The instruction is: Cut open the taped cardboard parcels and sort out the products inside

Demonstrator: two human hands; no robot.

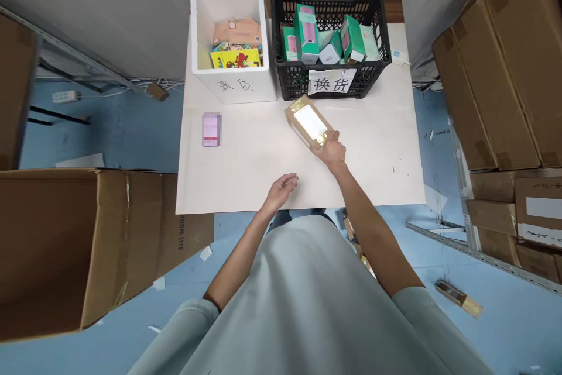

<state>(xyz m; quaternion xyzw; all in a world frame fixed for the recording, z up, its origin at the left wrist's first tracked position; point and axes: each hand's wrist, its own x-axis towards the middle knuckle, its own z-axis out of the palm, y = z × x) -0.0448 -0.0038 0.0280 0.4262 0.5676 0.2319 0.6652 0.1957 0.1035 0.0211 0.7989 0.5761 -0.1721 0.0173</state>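
My right hand [332, 150] grips the near end of a small brown cardboard parcel [298, 121]. The parcel has a white label on its upper face and shiny tape at its ends. It is tilted in front of the black plastic crate [298, 81]. My left hand [282, 189] is over the table's front edge, fingers loosely curled and partly apart, holding nothing. A pink-purple phone-like rectangle [211, 128], blurred by pixelation, lies on the left of the white tabletop [246, 170].
A white foam box [237, 83] holding booklets and brown packets stands at the back left. Green-and-white boxes [307, 33] sit in the crate. A large open carton [127, 234] is at my left; stacked cartons [504, 82] stand on the right. A parcel [459, 298] lies on the floor.
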